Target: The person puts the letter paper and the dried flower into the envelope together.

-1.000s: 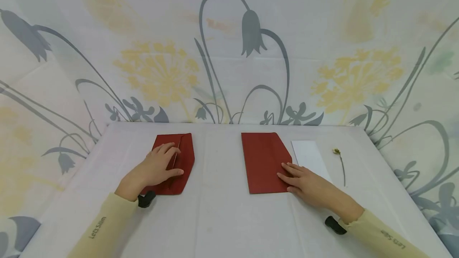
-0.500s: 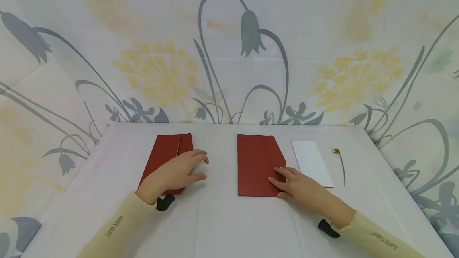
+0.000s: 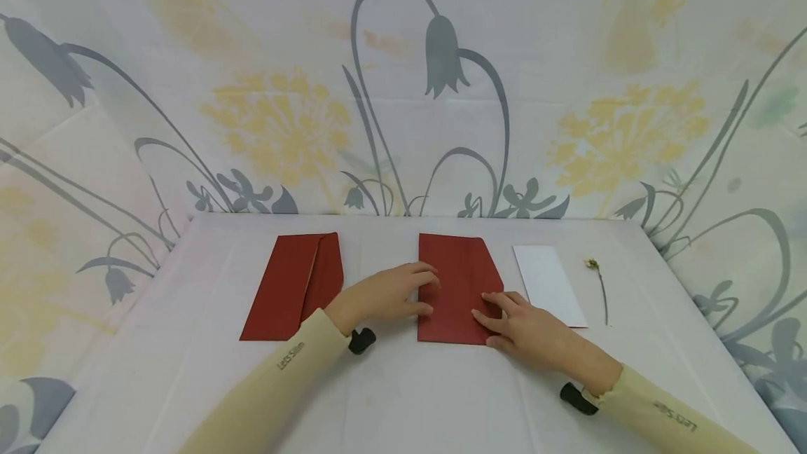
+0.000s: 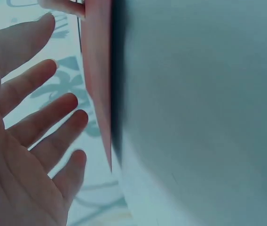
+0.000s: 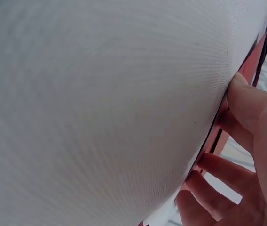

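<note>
Two dark red envelopes lie flat on the white table [image 3: 391, 384]. The left envelope [image 3: 293, 286] lies alone, its flap edge running lengthwise. My left hand [image 3: 403, 293] reaches across to the left edge of the right envelope [image 3: 457, 279] with straight fingers; the left wrist view shows the spread fingers [image 4: 39, 122] beside the envelope's red edge [image 4: 98, 80]. My right hand [image 3: 511, 317] rests flat on that envelope's near right corner. In the right wrist view its fingers [image 5: 239, 106] press the red edge [image 5: 218, 136] against the table.
A white card [image 3: 547, 284] lies right of the right envelope, and a small dried flower sprig [image 3: 599, 282] lies beyond it. A flower-printed cloth [image 3: 403, 90] hangs behind and along both sides of the table.
My left hand left the left envelope and moved right to the right envelope's edge. The right envelope slid slightly left under my right hand, uncovering the white card.
</note>
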### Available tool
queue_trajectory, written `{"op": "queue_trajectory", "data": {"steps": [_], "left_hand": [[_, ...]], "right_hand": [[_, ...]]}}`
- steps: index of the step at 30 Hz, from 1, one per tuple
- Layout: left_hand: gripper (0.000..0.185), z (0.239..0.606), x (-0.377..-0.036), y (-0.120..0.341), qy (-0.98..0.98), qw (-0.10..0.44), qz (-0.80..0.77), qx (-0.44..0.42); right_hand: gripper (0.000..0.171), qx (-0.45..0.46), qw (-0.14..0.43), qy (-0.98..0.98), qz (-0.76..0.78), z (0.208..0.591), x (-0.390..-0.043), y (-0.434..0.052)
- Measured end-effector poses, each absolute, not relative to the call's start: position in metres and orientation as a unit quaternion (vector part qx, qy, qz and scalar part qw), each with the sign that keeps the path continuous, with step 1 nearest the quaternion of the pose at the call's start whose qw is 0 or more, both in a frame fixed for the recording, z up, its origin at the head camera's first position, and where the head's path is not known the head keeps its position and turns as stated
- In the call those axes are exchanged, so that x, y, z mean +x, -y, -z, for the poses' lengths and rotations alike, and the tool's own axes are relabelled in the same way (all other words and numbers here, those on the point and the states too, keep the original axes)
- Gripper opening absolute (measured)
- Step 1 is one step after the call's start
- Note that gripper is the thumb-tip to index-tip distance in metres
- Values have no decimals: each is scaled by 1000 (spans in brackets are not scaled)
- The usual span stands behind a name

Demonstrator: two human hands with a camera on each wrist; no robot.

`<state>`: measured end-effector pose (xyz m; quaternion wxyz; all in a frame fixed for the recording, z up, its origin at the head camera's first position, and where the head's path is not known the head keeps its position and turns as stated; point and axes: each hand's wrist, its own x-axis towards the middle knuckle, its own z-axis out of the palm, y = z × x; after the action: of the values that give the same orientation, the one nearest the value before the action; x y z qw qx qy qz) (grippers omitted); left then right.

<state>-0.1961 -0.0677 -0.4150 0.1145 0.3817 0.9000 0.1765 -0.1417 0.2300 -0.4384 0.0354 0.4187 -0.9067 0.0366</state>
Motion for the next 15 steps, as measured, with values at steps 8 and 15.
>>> {"op": "queue_trajectory", "data": {"steps": [8, 15], "left_hand": [[55, 421, -229, 25, -893, 157, -164, 389], [78, 421, -235, 13, -912, 203, -115, 336]], "right_hand": [[45, 412, 4, 911, -36, 433, -143, -229], [44, 413, -4, 910, -39, 430, -143, -229]]}}
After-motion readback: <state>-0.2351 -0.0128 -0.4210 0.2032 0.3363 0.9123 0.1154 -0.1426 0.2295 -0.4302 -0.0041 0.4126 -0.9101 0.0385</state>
